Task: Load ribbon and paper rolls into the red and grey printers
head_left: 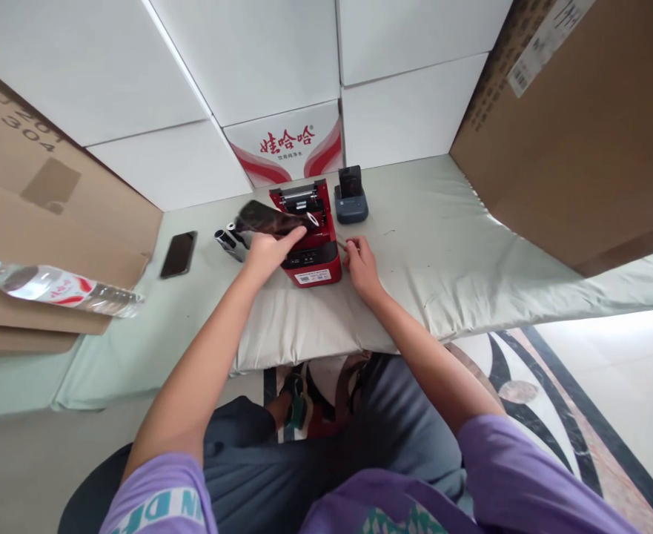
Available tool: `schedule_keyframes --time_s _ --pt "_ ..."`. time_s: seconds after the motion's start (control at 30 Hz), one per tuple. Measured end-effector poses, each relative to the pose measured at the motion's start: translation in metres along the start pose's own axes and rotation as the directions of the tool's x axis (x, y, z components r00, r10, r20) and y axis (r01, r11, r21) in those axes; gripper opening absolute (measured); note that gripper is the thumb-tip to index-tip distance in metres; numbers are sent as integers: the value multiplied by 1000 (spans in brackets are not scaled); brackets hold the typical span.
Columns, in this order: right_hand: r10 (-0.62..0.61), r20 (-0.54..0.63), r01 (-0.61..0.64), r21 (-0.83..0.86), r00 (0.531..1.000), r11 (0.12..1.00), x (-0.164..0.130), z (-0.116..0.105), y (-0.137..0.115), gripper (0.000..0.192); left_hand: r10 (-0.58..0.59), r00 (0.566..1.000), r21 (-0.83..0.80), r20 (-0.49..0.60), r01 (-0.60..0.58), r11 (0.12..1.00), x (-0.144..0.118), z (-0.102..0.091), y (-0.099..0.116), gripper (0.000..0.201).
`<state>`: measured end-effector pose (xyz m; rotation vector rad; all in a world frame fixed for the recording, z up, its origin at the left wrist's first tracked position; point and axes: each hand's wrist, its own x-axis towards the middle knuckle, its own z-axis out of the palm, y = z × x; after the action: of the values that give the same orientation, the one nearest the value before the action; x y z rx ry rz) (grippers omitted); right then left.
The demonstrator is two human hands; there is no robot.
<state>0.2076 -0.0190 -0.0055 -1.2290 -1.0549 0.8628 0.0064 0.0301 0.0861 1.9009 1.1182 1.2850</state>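
- Red plastic in the middle of it all: the small red printer (310, 248) sits at the centre of the bench (442, 245), its top bay open at the far end.
- Left hand (267, 252) is at the printer's 9 o'clock edge, fingers and thumb clamped on a dark glossy cover (267, 217) that slants up and across the printer's left side.
- Right hand (361, 265) rests at the printer's 3 o'clock side, just beside the casing, fingers curled in; whether that grip pinches anything I cannot tell, it is too small to see.
- At 12 o'clock to 1 o'clock from the printer, just beside it, stands a smaller blue-grey device (351, 200) with a dark upright top.
- Out at 9 o'clock, near the left hand, lie two dark rolls (231, 239) with pale ends.
- Further along at 9 o'clock, a black phone (179, 254) lies flat on the pale cloth.
- Far at 9 o'clock, a clear water bottle (53, 285) with a red label lies on flattened cardboard (37, 208).
- At 12 o'clock, a white carton (287, 144) with red printing stands against the back.
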Motion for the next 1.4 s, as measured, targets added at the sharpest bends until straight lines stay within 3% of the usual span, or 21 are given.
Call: schedule_keyframes --time_s 0.07,0.23,0.37,0.6,0.77,0.87,0.93,0.97,1.07,1.2,1.3,1.4 --pt "9 -1 -9 18 1000 1000 0 0 0 30 -19 998 53 68 15 998 -2 3 -10 42" --pt "12 7 -12 15 1000 1000 0 0 -1 29 -32 995 -92 96 41 995 2 4 -30 38" --pt "7 5 -7 16 1000 1000 1 0 -1 31 -67 982 1 177 68 998 9 -1 -25 33" --pt "5 7 -5 0 1000 1000 0 -1 0 29 -33 967 147 254 -5 989 18 0 -17 30" --pt "-1 11 1 7 1000 1000 1 -1 0 28 -84 931 327 355 -40 944 37 11 -23 32" --pt "24 8 -24 23 1000 999 2 -1 1 28 -115 897 420 427 -84 903 45 17 -21 16" --pt "27 5 -27 22 1000 999 2 0 0 28 -98 878 422 469 -125 898 45 16 -17 6" --pt "26 6 -26 23 1000 999 1 0 0 29 -66 876 399 478 -150 905 42 14 -14 13" --pt "33 26 -35 64 999 997 -1 -3 -5 30 52 899 295 435 -197 935 26 2 -5 25" --pt "4 60 -12 135 998 991 8 -8 -19 33 107 938 259 328 -199 945 -1 -11 0 26" --pt "-39 84 26 151 996 988 37 -2 -34 36 154 950 251 271 -224 942 -18 -13 -6 23" --pt "-93 121 70 177 988 982 76 18 -44 44 229 953 198 199 -268 943 -29 -13 -20 28"
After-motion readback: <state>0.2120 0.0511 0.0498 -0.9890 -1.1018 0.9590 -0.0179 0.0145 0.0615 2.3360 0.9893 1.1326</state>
